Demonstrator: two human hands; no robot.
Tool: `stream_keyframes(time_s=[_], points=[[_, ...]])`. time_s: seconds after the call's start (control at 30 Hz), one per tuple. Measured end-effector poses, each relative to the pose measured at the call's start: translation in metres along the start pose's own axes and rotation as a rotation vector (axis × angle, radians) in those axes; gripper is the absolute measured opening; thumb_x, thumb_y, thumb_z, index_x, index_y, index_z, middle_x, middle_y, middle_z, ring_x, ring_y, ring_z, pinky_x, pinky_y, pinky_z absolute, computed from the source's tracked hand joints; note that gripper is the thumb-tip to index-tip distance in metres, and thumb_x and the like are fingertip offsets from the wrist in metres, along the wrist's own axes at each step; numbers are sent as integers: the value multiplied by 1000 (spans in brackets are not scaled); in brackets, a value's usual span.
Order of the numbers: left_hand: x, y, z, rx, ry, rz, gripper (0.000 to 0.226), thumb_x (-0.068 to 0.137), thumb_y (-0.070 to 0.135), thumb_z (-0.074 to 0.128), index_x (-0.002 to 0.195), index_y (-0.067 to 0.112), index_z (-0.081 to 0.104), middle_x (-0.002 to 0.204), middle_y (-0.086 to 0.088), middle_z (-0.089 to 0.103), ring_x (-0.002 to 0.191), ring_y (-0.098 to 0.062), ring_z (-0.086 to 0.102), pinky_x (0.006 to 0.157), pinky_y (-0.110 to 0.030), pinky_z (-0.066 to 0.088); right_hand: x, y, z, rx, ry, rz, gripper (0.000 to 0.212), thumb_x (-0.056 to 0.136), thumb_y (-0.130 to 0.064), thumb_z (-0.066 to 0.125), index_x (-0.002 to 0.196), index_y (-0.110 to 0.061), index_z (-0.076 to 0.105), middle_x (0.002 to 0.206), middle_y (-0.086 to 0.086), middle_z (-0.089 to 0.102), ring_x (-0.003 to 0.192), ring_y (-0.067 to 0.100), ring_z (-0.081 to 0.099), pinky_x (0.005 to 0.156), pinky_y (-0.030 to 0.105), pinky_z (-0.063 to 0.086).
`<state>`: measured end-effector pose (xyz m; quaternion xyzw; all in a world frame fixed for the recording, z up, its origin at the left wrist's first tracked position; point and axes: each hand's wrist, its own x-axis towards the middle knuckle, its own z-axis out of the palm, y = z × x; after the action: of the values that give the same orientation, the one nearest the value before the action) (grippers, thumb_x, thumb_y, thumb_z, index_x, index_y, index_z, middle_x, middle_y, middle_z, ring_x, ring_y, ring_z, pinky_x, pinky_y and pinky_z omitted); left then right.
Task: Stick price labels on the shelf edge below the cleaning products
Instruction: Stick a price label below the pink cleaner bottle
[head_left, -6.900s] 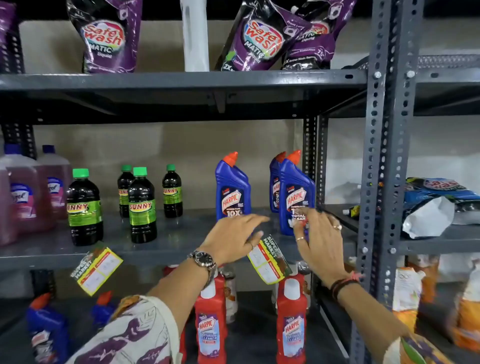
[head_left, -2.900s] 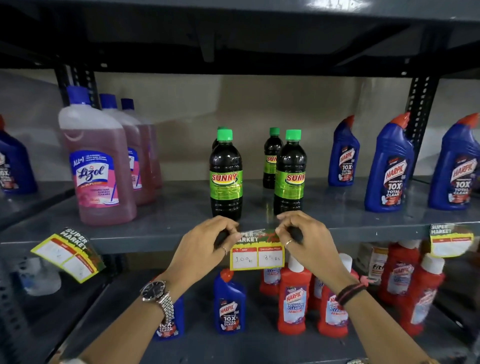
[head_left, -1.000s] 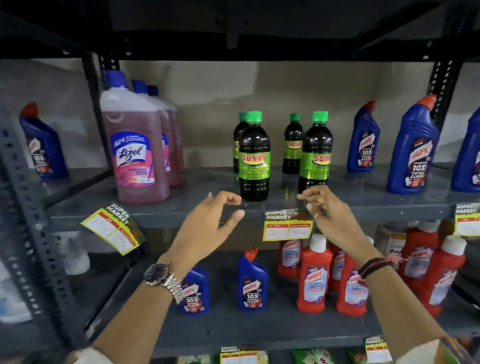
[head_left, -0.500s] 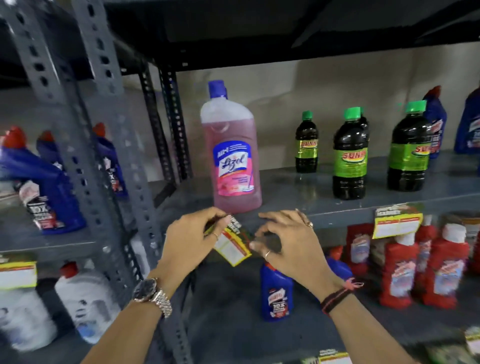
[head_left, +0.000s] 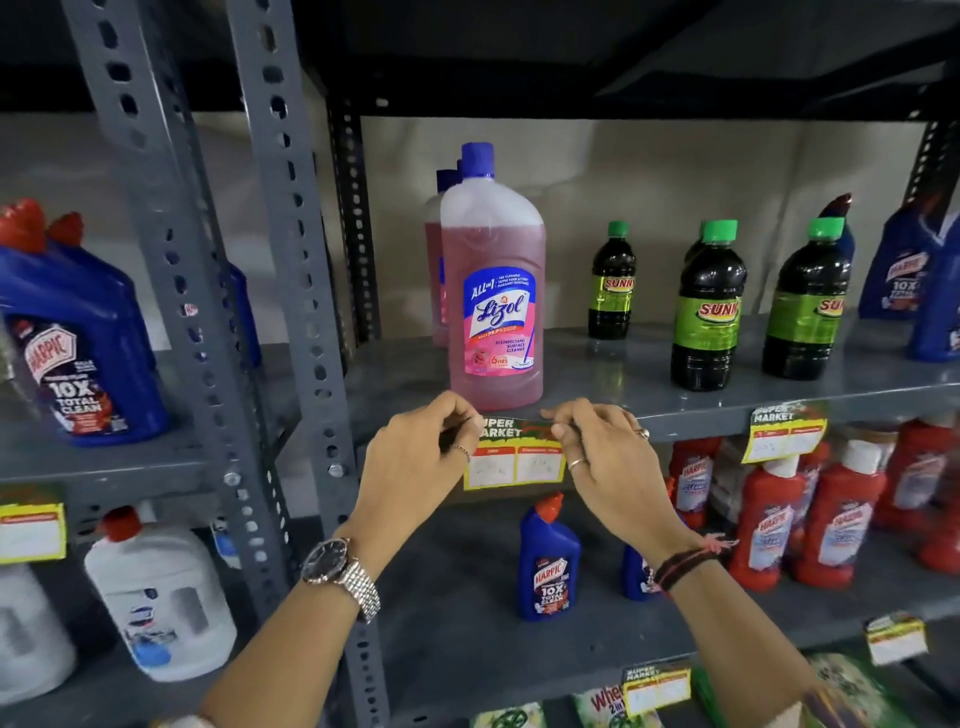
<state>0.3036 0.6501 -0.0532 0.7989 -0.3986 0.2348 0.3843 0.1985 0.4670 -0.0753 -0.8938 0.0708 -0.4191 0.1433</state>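
Both forearms reach up and forward from the bottom of the view and meet at the front edge of the grey metal shelf (head_left: 675, 415). The left hand (head_left: 415, 462) has its wrist bent back, knuckles toward the camera, with thumb and forefinger pinching the upper left corner of the price label (head_left: 514, 457). A metal-strap wristwatch (head_left: 337, 571) sits on that wrist and a thin ring shows on one finger. The right hand (head_left: 608, 457) mirrors it, palm turned down and away, thumb and forefinger nipping the label's upper right corner while the other fingers fan loosely downward; rings show on two fingers and dark thread bracelets (head_left: 680, 566) wrap the wrist.

The label hangs level between the two hands, its green "SUPER MARKET" top strip lying against the shelf edge and its yellow lower part with two white boxes hanging below the lip. It sits directly beneath the pink Lizol bottle (head_left: 496, 291), which stands upright near the front of the shelf with more bottles of the same kind behind it.

To the right on the same shelf stand green-capped Sunny bottles (head_left: 709, 312), and a second price label (head_left: 787, 431) hangs from the edge below them.
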Motion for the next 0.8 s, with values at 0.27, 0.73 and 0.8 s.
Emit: stream_keyframes(time_s=[0.27,0.73,0.8], points=[[-12,-10,3,41,-134,48,7,78,27,70,73,28,64,120,22,62,82,0,62,61,-17,44,-4,8,-4,0,-112,-37,3,75,-27,60,76,-29,61,121,-21,61,108,9,44,79,30,39],[-3,-7,10,-61,58,-39,10,72,23,76,70,22,66,95,12,75,84,-4,67,66,-30,56,7,1,2,-1,57,71,11,71,-33,63,81,-30,59,87,-14,74,81,17,58,82,44,46],[-3,-8,12,-85,80,-55,15,71,24,78,70,23,63,91,14,74,83,-2,67,67,-29,55,8,1,3,-16,49,79,20,70,-36,66,88,-31,57,84,-11,72,82,19,59,82,42,43]])
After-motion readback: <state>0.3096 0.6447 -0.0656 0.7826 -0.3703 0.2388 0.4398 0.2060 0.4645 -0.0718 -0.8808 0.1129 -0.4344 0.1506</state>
